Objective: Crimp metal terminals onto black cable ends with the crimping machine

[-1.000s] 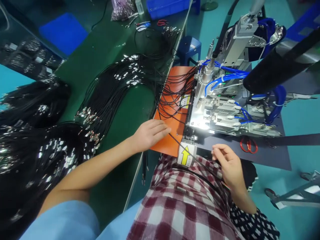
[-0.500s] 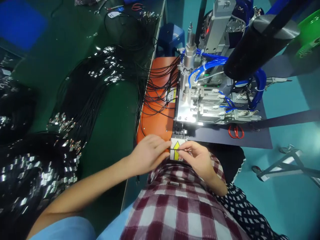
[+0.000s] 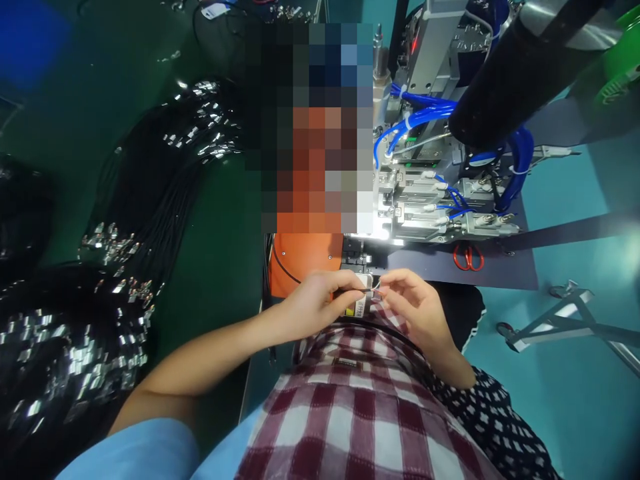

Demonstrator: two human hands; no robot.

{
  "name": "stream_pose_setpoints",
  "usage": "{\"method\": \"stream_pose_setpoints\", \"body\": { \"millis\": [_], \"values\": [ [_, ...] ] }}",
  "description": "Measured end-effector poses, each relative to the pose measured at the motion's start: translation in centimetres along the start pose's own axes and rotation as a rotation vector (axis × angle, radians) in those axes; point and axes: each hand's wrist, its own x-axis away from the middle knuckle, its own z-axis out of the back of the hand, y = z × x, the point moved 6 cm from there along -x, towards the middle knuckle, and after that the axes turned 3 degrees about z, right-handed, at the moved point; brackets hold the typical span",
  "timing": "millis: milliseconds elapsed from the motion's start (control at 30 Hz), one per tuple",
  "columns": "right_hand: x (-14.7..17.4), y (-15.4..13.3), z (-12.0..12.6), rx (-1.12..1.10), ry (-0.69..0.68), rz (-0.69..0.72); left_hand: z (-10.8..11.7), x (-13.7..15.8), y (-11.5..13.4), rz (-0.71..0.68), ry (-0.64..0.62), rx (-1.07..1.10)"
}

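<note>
Fingers of left hand pinch small metal clip at end of black cable; right hand fingertips close on same clip from 3 o'clock. Clip sits just at 6 o'clock of machine, above yellow-arrow label. Orange mat at 10 o'clock of hands; red scissors at 2 o'clock.

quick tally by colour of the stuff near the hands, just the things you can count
Orange: 1, the orange plate by the left hand
Red: 1, the red-handled scissors beyond the right hand
Silver: 1, the small metal piece pinched between both hands
Black: 1, the black cable below the hands
Total: 4
</note>
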Motion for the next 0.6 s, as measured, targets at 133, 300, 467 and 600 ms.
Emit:
{"method": "stream_pose_setpoints", "body": {
  "millis": [133, 300, 467, 600],
  "values": [
    [0.05, 0.41, -0.18, -0.185, 0.029, -0.098, -0.20, -0.02, -0.38, -0.024, 0.096, 0.055],
    [-0.20, 0.88, -0.64, -0.191, 0.022, -0.101, -0.62, -0.06, -0.49, -0.017, 0.125, 0.089],
    [-0.07, 0.65, -0.64, -0.156, -0.003, -0.007, -0.81, 0.05, -0.60, -0.015, 0.154, 0.124],
    [-0.29, 0.85, -0.73, -0.183, -0.018, -0.034, -0.77, -0.01, -0.72, -0.025, 0.180, 0.112]
  ]
}}
